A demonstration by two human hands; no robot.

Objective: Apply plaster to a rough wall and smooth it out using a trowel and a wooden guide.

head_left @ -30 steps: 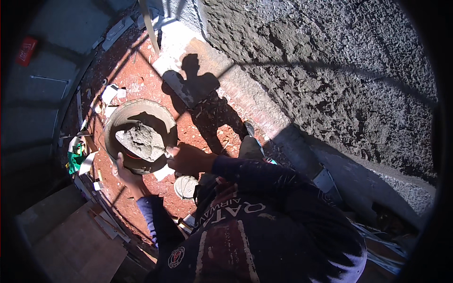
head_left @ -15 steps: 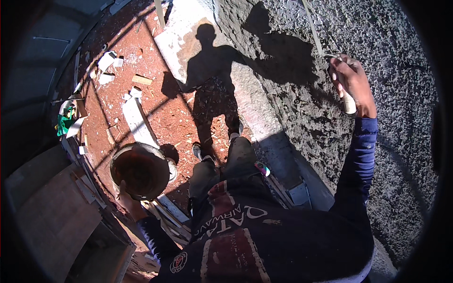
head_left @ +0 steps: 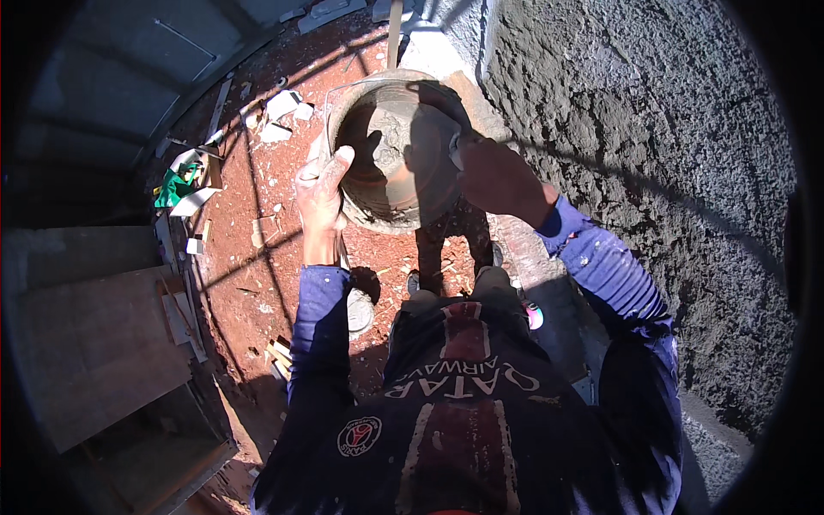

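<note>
A round bucket [head_left: 354,204] with a thin wire handle is held up in front of me, tilted so its inside shows. Grey wet mortar [head_left: 390,153] lies at its bottom, partly in shadow. My left hand [head_left: 322,193] grips the bucket's left side, thumb toward the rim. At the right rim is my right hand [head_left: 502,178], in shadow, closed round a trowel. Of that trowel only a small metal glint [head_left: 455,148] shows; its handle is hidden in my fist.
A rough wall of fresh grey render [head_left: 618,129] rises on my right. Red soil [head_left: 249,292] carries rubble, white broken blocks [head_left: 281,105], wood scraps and a green bag [head_left: 176,187]. Boards [head_left: 112,330] stand at left. A pale round container [head_left: 359,311] sits by my legs.
The bucket has come up from low left to in front of me with my left hand. My right hand has moved from the rendered wall down and left to the bucket's rim.
</note>
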